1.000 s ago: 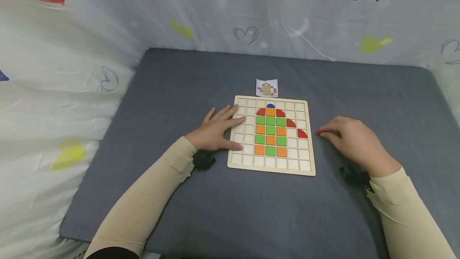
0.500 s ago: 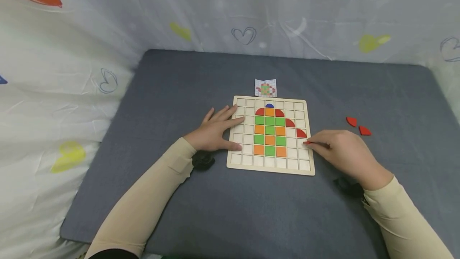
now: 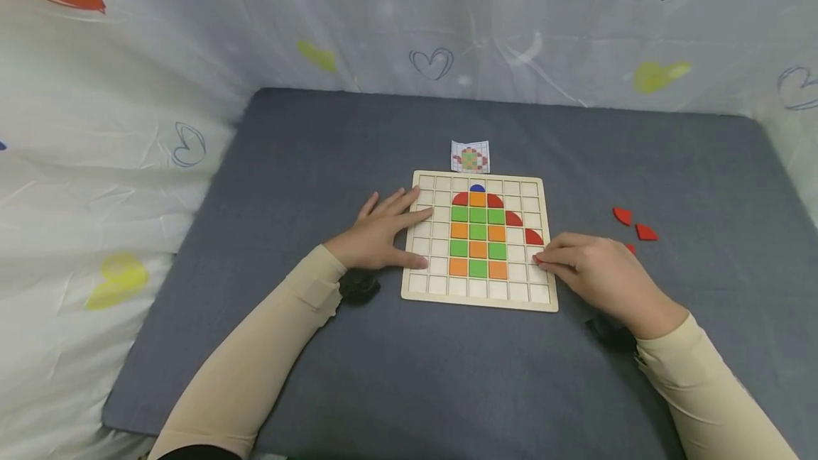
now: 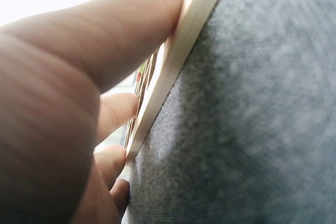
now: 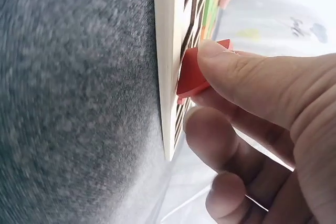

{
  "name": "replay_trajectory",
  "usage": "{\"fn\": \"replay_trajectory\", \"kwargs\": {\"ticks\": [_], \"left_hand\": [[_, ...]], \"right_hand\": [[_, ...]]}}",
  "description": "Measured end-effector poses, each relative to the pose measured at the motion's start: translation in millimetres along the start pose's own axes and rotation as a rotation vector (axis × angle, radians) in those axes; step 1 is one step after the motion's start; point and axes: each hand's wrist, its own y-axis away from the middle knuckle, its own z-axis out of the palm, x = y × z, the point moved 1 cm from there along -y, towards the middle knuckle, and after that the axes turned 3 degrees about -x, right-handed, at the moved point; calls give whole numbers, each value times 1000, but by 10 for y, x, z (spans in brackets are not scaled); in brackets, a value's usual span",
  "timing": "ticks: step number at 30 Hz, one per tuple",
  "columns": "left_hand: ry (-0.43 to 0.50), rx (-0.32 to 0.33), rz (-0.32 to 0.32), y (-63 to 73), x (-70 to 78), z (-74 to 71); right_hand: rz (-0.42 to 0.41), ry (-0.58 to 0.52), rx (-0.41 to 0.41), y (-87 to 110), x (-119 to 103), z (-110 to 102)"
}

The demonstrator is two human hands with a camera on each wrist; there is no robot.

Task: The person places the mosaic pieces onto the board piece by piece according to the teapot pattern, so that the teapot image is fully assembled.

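Note:
A square wooden grid board (image 3: 479, 305) lies on the table, its cells partly filled with green and orange square tiles, red quarter-circle tiles and a blue half-round tile (image 3: 477, 188). My left hand (image 3: 377, 236) rests on the board's left edge, fingers spread and straight. My right hand (image 3: 597, 272) pinches a red quarter-circle tile (image 5: 193, 74) between thumb and index finger, tilted at the board's right edge. In the head view the fingers hide most of that tile. It sits just below the lowest red tile (image 3: 534, 237) in the grid.
Several loose red tiles (image 3: 647, 233) lie on the grey table (image 3: 332, 133) to the right of the board, one partly behind my right hand. A small printed pattern card (image 3: 470, 157) lies just beyond the board's far edge. A white printed curtain (image 3: 383, 13) stands behind the table.
My right hand has moved left with the red quarter-circle tile, from beside the board to over its right edge. Loose red tiles it had covered now show. My left hand has stayed put.

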Motion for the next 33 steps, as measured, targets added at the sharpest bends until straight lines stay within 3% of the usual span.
{"fn": "replay_trajectory", "kwargs": {"ticks": [20,33], "left_hand": [[0,-9,-3,-12,-1,-11],[4,-10,-1,-6,1,-17]], "right_hand": [[-19,36,-71,-22,49,28],[-53,45,-28,-65,88,39]]}}
